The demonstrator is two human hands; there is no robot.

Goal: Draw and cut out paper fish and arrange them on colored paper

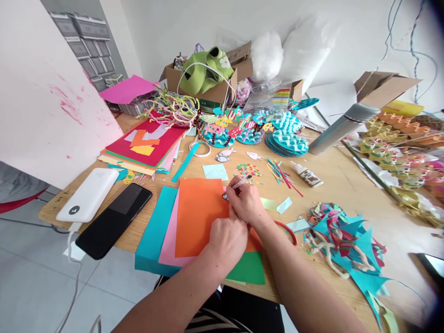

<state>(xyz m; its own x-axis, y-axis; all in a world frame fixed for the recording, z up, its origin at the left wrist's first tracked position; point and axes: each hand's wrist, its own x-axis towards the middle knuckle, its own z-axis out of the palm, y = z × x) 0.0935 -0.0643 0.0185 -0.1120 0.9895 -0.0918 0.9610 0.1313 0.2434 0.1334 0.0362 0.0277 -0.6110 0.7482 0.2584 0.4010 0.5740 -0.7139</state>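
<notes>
Pen (242, 181) in hand (248, 200), seemingly near orange paper (198, 217) edge

- Left hand (227, 236): fingertips hidden behind right hand (245, 201); grip unclear.
- Pen (243, 181): middle covered by right hand's fingers; lower end hard to make out.
- Small cutout (225, 196): partly covered by right hand, markings too small to read.
- Red loop (292, 232): remainder concealed by right forearm.
- Green sheet (255, 268): mostly buried under orange sheet (197, 217) and arms.
- Confetti (248, 170): bits too tiny to count.
- Glue bottle (308, 175): label illegible.
- Far-right phone (433, 266): blurred, cut off by right edge.
- Both forearms: cropped at bottom edge.
</notes>
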